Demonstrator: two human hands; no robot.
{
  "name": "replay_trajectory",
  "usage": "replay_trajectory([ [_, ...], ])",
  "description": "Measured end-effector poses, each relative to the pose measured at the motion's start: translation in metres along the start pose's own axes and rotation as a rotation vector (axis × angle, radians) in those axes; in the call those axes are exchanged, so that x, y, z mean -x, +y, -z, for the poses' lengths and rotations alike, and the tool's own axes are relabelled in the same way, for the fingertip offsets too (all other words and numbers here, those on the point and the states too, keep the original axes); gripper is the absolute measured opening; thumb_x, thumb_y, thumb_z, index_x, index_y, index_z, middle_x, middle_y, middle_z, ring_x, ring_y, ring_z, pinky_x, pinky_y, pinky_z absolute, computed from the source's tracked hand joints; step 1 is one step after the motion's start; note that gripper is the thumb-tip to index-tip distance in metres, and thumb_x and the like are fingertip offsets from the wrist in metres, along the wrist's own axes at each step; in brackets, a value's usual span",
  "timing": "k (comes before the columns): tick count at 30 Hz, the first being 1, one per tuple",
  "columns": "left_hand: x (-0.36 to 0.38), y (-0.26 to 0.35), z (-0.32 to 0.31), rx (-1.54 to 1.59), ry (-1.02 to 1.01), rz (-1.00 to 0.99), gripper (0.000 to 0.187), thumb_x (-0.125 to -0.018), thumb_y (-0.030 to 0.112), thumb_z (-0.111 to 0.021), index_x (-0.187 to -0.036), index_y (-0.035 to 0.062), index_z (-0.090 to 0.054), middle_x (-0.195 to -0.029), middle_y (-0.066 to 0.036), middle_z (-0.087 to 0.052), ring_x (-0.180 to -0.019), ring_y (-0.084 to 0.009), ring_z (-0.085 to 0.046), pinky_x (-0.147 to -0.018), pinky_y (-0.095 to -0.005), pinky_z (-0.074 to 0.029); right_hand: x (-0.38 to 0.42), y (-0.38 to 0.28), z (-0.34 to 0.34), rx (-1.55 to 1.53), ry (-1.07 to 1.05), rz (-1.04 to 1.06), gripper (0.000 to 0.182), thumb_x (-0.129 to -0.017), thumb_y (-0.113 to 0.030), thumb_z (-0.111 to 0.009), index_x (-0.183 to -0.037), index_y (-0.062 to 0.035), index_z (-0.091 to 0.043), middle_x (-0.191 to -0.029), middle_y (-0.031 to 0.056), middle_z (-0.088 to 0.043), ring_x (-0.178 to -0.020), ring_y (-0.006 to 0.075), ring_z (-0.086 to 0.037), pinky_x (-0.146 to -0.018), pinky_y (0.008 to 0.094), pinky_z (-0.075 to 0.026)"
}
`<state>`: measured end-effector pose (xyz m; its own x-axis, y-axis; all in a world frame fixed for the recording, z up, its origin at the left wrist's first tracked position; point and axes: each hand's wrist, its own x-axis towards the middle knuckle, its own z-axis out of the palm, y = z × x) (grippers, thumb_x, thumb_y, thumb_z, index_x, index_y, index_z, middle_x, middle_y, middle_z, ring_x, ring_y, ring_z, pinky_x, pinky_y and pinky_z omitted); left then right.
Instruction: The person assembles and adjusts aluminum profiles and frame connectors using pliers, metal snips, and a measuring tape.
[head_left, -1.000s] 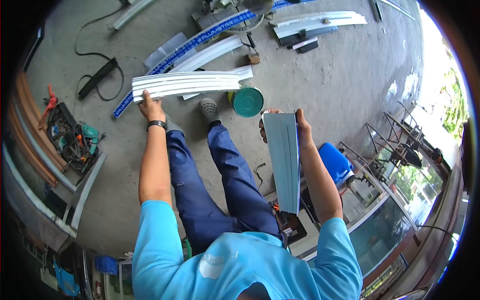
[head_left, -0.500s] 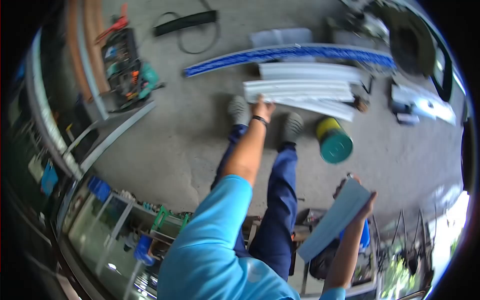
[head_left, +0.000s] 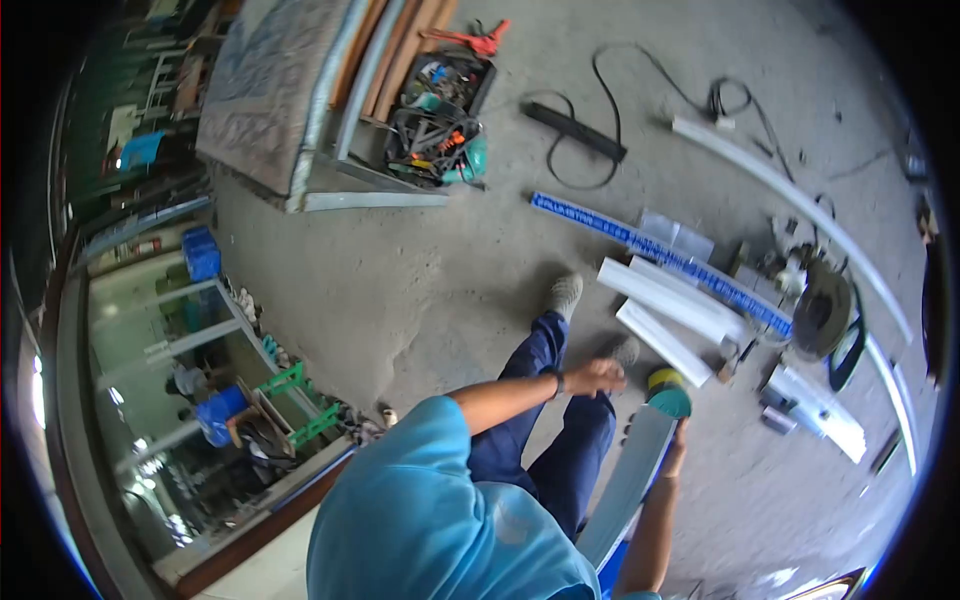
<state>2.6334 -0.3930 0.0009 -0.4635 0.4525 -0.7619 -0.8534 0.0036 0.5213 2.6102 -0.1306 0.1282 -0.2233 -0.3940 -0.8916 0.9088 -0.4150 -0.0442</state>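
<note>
My right hand [head_left: 678, 452] is closed around a long light grey panel [head_left: 632, 482], with its fingertips showing at the far edge. The panel slants down toward my legs, and its upper end overlaps the yellow and green bucket [head_left: 670, 394]. My left hand [head_left: 597, 377], with a dark band at the wrist, is over my knee and shoe. Its fingers are loosely bent and apart, and nothing shows in them. White metal strips [head_left: 664, 342] lie on the floor beyond it, beside a long blue printed strip [head_left: 655, 252].
A tool tray [head_left: 437, 130] and a framed board [head_left: 270, 90] are at the upper left. A black bar with a cable [head_left: 575, 132] lies on the floor. A round-bladed machine [head_left: 822, 310] stands at the right. Glass panes [head_left: 165, 350] and a green stool [head_left: 298, 392] are at the lower left.
The view has turned, so the floor items appear shifted. My left hand has come away from the white strips, back toward my body. My right hand still holds the panel.
</note>
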Motion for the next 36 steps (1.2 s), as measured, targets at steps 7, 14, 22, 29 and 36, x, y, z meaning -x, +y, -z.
replay_trajectory([
  [7, 0.160, 0.103, -0.010, 0.355, -0.065, -0.312, 0.052, -0.099, 0.053, -0.066, -0.135, 0.0160, -0.058, -0.108, 0.007, -0.057, -0.104, -0.0049, -0.054, -0.090, -0.0272, -0.046, 0.012, -0.003, -0.110, 0.307, -0.157, 0.049, 0.081, -0.094, -0.072, -0.055, -0.131, -0.0002, -0.061, -0.110, 0.0142, -0.071, -0.092, 0.0283, -0.071, -0.082, 0.0408, -0.059],
  [14, 0.175, 0.121, 0.092, 0.073, 0.138, -0.423, 0.018, -0.098, 0.023, -0.073, -0.106, 0.0057, -0.073, -0.099, -0.001, -0.072, -0.101, -0.0070, -0.062, -0.090, -0.0289, -0.050, -0.005, 0.019, -0.196, 0.537, -0.128, -0.013, 0.067, -0.090, -0.056, -0.071, -0.130, -0.0027, -0.062, -0.110, 0.0082, -0.071, -0.098, 0.0203, -0.067, -0.087, 0.0347, -0.055],
  [22, 0.114, 0.094, 0.414, -0.233, 0.544, -0.552, 0.035, -0.098, 0.037, -0.066, -0.106, 0.0031, -0.068, -0.100, -0.011, -0.073, -0.096, -0.0208, -0.068, -0.087, -0.0360, -0.052, -0.100, 0.031, -0.377, 0.495, 0.047, -0.071, 0.074, -0.086, -0.059, -0.071, -0.126, 0.0025, -0.062, -0.104, 0.0136, -0.071, -0.090, 0.0245, -0.069, -0.081, 0.0364, -0.055],
  [29, 0.093, 0.035, 0.758, -0.882, 0.948, 0.289, 0.029, -0.083, 0.020, -0.065, -0.107, 0.0038, -0.069, -0.116, -0.024, -0.070, -0.113, -0.0401, -0.066, -0.094, -0.0500, -0.053, -0.239, -0.004, -0.363, 0.471, -0.055, -0.032, 0.097, -0.086, -0.083, -0.053, -0.131, 0.0025, -0.059, -0.114, 0.0180, -0.069, -0.091, 0.0282, -0.071, -0.074, 0.0416, -0.060],
  [36, 0.068, -0.045, 0.913, -1.312, 0.841, 0.792, 0.057, -0.088, 0.016, -0.068, -0.142, 0.0118, -0.050, -0.154, -0.012, -0.047, -0.144, -0.0338, -0.045, -0.117, -0.0502, -0.041, -0.380, -0.058, -0.295, 0.541, 0.091, 0.244, 0.101, -0.086, -0.087, -0.044, -0.127, 0.0036, -0.059, -0.092, 0.0156, -0.069, -0.075, 0.0265, -0.069, -0.064, 0.0381, -0.059],
])
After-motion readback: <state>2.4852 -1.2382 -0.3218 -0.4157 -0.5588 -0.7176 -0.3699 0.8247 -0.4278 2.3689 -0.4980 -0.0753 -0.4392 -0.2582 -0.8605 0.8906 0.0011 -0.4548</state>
